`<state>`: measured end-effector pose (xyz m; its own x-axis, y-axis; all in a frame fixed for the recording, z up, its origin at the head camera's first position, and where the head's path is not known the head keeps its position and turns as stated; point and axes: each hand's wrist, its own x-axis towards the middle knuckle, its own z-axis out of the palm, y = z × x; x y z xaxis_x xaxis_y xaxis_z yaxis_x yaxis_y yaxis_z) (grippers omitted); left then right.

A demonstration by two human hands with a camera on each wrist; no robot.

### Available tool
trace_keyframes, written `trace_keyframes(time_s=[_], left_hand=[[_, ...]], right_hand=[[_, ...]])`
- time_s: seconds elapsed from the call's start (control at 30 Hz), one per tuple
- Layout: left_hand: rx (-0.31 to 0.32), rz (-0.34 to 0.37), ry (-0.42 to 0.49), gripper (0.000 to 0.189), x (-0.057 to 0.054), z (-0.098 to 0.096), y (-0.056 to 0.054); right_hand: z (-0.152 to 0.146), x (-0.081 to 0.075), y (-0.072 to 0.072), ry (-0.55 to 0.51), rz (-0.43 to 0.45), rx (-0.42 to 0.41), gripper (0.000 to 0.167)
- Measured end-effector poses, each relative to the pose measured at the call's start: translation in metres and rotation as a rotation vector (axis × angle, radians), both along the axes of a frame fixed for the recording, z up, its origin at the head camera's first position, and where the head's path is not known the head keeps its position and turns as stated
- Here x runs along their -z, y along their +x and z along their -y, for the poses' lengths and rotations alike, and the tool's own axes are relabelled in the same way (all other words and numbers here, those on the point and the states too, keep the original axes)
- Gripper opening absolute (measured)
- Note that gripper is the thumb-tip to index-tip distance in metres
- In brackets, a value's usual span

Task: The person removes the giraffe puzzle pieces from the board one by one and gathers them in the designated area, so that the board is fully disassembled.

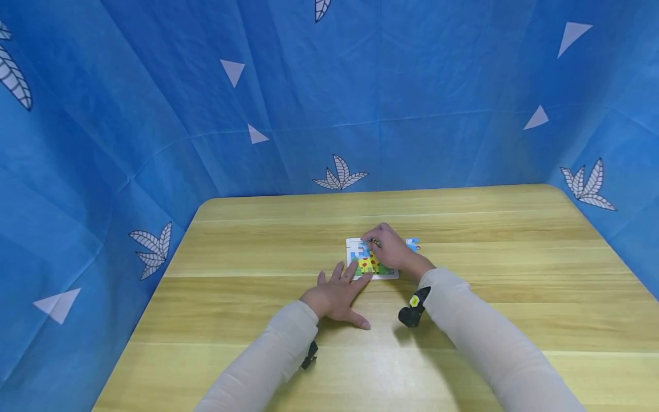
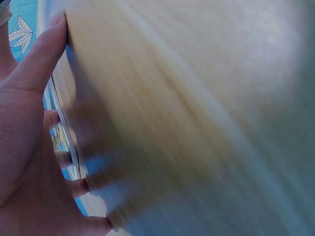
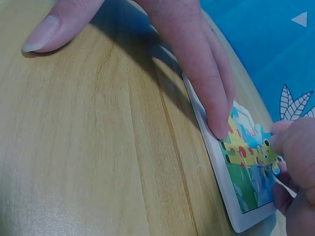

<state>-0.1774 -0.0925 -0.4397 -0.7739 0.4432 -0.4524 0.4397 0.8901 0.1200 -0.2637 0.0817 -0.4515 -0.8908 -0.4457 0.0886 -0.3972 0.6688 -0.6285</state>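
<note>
A small jigsaw puzzle in a white tray (image 1: 348, 252) lies on the table, partly filled with pieces that show a yellow giraffe with red spots. My left hand (image 1: 337, 294) is spread, its fingertips on the tray's near edge and its thumb out on the wood. Over the upper part of the puzzle, my right hand (image 1: 391, 249) pinches a puzzle piece (image 3: 268, 153) with the giraffe's head on it. In the right wrist view that piece overlaps the giraffe's neck. The right hand hides the upper right of the tray in the head view.
A loose blue puzzle piece (image 1: 412, 242) lies just right of the tray, beyond the right hand. The light wood table (image 1: 257, 240) ends at the back against a blue cloth (image 1: 309, 86) with white leaves and triangles. Black wrist cameras (image 1: 412, 312) hang below both cuffs.
</note>
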Motion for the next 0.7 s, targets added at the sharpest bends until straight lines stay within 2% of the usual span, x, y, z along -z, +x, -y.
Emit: trace_keyframes(time_s=[0.33,0.7], left_hand=[[-0.001,-0.002,0.007,0.105,-0.0014,0.0005,0.0013],[-0.002,-0.003,0.005,0.105,-0.0007,0.0002,0.0010]], right_hand=[[-0.0010,0.0024,-0.0029,0.048,0.033,0.024,0.039],[-0.0014,0.0036,-0.0044,0.016,0.081,0.059,0.035]])
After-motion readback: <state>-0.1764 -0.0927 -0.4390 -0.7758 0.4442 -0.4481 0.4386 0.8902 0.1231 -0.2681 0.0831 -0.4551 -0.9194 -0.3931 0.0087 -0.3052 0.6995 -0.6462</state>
